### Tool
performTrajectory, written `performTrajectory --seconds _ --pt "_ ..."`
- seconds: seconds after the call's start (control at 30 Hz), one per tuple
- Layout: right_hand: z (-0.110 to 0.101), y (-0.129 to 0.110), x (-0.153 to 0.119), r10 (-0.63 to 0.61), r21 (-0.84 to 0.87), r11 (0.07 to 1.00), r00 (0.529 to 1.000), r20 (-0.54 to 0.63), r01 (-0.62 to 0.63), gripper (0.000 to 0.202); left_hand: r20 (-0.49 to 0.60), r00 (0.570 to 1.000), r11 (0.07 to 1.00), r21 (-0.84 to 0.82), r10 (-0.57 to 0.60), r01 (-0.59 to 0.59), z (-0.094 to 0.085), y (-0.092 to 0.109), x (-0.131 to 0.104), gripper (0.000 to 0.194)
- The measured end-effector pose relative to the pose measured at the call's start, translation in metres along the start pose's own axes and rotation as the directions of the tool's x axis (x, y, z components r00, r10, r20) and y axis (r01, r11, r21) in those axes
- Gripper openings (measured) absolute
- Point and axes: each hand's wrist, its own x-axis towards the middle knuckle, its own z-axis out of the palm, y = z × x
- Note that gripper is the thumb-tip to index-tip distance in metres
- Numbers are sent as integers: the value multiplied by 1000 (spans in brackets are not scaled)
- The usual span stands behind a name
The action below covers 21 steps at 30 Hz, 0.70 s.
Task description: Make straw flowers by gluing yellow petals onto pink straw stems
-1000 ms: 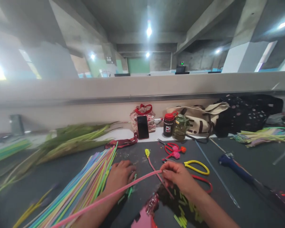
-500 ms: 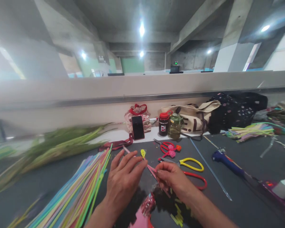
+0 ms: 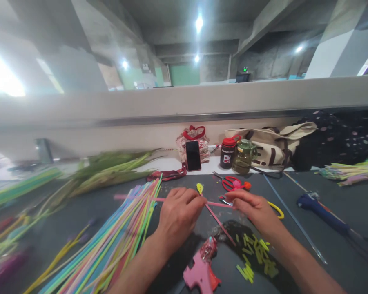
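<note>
- We see a thin pink plastic straw (image 3: 220, 203), smooth and slightly glossy.
- We see a glossy pink plastic glue gun (image 3: 200, 274).
- The table (image 3: 324, 245) looks dark and matt.
- The bag (image 3: 275, 149) looks like pale matt cloth.
- The phone (image 3: 193, 155) has a glossy black face.

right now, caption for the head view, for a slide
Both hands hold a pink straw above a glue gun.

left: straw bundle (image 3: 116, 237) | near: glue gun (image 3: 200, 271) | right: scissors (image 3: 275, 209)
</note>
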Motion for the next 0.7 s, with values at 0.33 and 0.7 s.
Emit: performTrajectory --seconds 0.33,0.7 --pt "21 -9 -9 -93 -362 918 975 201 162 10 212 976 996 -73 -41 57 2 6 2 19" --pt "22 14 -7 245 60 961 929 276 -271 24 231 921 797 -462 -315 389 1 9 -2 12"
